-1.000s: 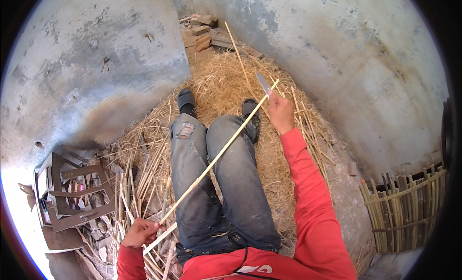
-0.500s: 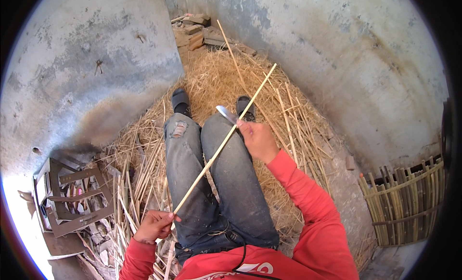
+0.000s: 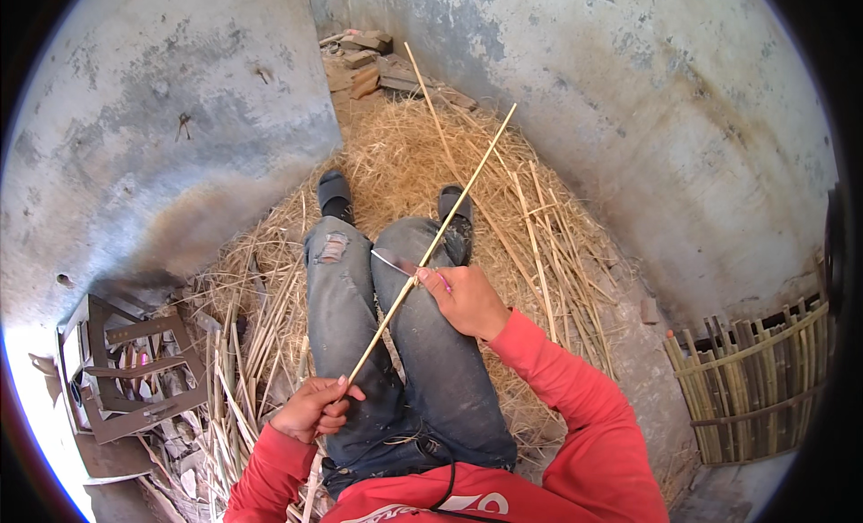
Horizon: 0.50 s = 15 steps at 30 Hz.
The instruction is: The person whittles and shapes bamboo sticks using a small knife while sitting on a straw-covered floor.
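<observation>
A long, thin pale bamboo strip (image 3: 470, 186) slants across my legs, its far end over the shavings. My left hand (image 3: 315, 408) pinches its near end above my left thigh. My right hand (image 3: 465, 301) is closed round a knife (image 3: 393, 260), whose handle is mostly hidden but shows a bit of pink. The blade points to the left and lies against the strip over my knees. The thumb of that hand is close to the strip where the blade crosses it.
Curly shavings (image 3: 387, 141) and loose bamboo strips (image 3: 548, 244) cover the floor around my feet. A broken brown frame (image 3: 144, 370) stands at left, a slatted bamboo basket (image 3: 755, 379) at right. Bricks (image 3: 364, 60) lie in the far corner between stained walls (image 3: 647, 118).
My right hand and the knife have slid along the strip toward me, the blade now lying lower. My left hand has shifted slightly up and to the right with the strip's end.
</observation>
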Available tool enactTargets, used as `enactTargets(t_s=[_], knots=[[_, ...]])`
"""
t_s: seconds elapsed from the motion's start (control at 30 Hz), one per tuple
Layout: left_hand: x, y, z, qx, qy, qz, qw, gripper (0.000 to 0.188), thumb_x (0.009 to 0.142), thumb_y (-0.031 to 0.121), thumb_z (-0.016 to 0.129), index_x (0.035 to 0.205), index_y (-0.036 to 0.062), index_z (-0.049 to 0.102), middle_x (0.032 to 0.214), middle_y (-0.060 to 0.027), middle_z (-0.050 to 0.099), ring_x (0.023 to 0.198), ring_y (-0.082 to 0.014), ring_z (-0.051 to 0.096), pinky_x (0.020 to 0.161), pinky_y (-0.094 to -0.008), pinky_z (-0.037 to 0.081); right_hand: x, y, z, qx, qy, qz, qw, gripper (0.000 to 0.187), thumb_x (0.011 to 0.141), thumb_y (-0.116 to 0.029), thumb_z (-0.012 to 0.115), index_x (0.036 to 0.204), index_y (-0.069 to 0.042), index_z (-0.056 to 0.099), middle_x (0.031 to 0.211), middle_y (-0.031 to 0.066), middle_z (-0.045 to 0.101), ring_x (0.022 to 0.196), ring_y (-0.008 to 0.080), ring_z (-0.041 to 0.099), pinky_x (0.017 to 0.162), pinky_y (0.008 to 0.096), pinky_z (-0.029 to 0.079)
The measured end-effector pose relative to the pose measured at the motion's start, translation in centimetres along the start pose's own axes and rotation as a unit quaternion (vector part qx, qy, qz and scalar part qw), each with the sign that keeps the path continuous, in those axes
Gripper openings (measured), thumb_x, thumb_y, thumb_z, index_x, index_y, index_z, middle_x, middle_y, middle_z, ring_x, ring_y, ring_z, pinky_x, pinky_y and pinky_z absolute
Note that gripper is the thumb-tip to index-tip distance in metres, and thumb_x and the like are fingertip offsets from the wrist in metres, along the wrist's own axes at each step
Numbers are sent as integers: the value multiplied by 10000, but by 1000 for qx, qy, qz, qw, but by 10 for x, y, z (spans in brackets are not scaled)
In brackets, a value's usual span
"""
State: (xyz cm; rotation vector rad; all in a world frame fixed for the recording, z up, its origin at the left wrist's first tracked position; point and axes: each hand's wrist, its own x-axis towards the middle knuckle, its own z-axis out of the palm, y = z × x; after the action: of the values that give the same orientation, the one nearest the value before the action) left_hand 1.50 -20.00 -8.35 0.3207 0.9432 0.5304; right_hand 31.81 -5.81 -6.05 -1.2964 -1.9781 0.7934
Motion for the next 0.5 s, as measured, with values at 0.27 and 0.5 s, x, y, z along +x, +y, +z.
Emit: enactTargets(t_s=[0.27, 0.5], knots=[[-33, -17, -46, -64, -29, -51, 996, 391, 1107, 297, 509, 1087, -70, 640, 586, 61, 302, 443, -39, 215, 391, -238, 156, 50, 44, -31, -90, 124, 24, 988, 571, 1074, -446, 509, 764, -10, 709, 530, 186, 545, 463, 322, 547, 482, 478, 405], [-72, -41, -85, -53, -12, -70, 996, 427, 1105, 292, 513, 1200, -111, 620, 619, 60, 286, 471, -48, 211, 432, -251, 162, 116, 104, -83, -184, 274, 20, 944, 569, 1069, -411, 494, 748, 13, 694, 577, 226, 580, 520, 420, 564, 539, 517, 434]])
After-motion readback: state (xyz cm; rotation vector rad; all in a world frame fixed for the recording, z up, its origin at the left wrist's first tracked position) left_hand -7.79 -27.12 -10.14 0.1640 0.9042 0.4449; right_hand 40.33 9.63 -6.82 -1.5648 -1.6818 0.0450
